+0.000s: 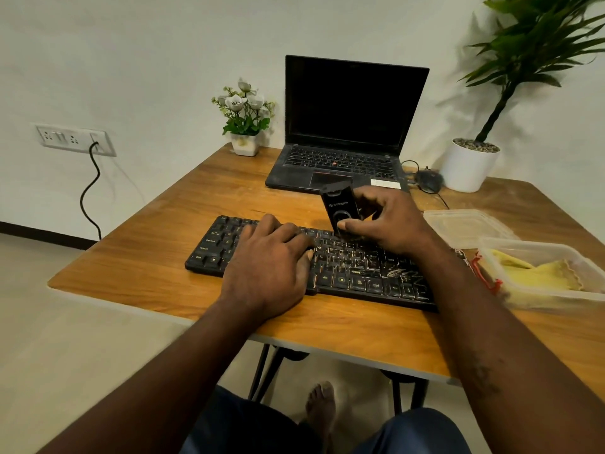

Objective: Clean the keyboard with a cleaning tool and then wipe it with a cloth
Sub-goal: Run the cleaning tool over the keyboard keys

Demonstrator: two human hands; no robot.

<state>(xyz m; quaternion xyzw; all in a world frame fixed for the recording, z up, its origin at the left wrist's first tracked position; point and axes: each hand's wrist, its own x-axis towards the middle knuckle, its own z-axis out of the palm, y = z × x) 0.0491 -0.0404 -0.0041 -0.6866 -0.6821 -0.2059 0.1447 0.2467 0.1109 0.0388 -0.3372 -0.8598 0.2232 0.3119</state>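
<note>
Head view, looking down over a wooden worktop (157, 257). Near the middle, lying slantwise, a black keyboard (353, 273), with pale streaks and specks across its right-hand keys.

Left hand (268, 260) laid palm-down on the keyboard's left half, fingers (291, 234) fairly straight and close together, resting on the keys and gripping nothing.

Right hand (393, 221) above the far edge of the keyboard, fingers (370, 198) curled round a black cleaning tool (339, 204), thumb across its front face near the bottom. Tool held almost upright, top tilted slightly to the left, lower end down at the far key rows.

Just beside the keyboard's right end, a clear plastic container (523, 249) with a yellow cloth (540, 273) inside. A clear lid (468, 226) flat on the worktop just beyond it.

Farther back, an open laptop (347, 126) with a dark screen. A black mouse (427, 180) to its right and a small pot of white flowers (244, 119) to its left. At the far right corner, a tall green plant (471, 165) in a white pot.

On the left wall, a socket plate (73, 139) with a black cable plugged in.
</note>
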